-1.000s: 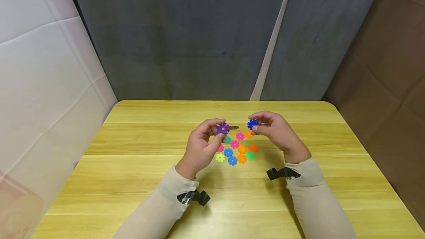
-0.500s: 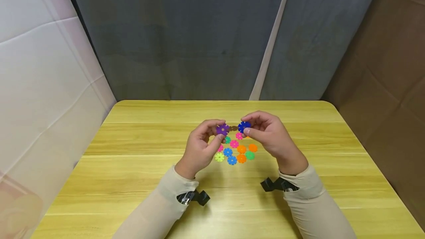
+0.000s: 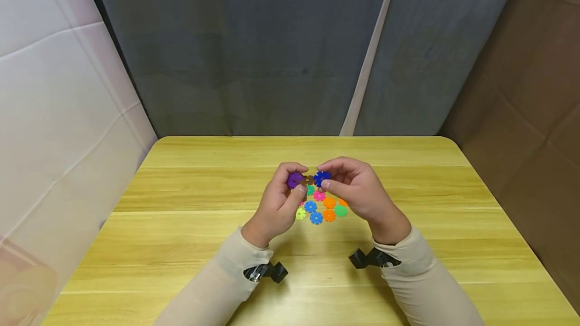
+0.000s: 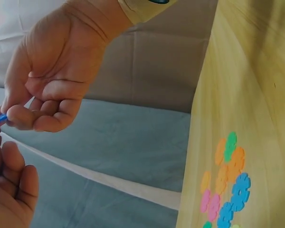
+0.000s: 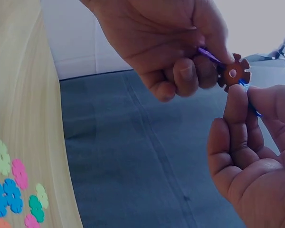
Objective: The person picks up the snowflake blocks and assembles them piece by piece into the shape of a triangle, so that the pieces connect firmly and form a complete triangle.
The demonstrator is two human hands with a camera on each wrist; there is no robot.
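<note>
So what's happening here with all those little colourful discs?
A person is working with notched plastic discs above a yellow wooden table. The left hand pinches a purple disc with a brown disc slotted onto it. The right hand pinches a blue disc right against the brown one. More loose discs in several colours lie on the table below the hands.

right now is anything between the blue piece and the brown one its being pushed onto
Nothing visible. The right hand holds the blue notched plastic disc right against the brown notched disc, which the left hand holds with a purple disc.
</note>
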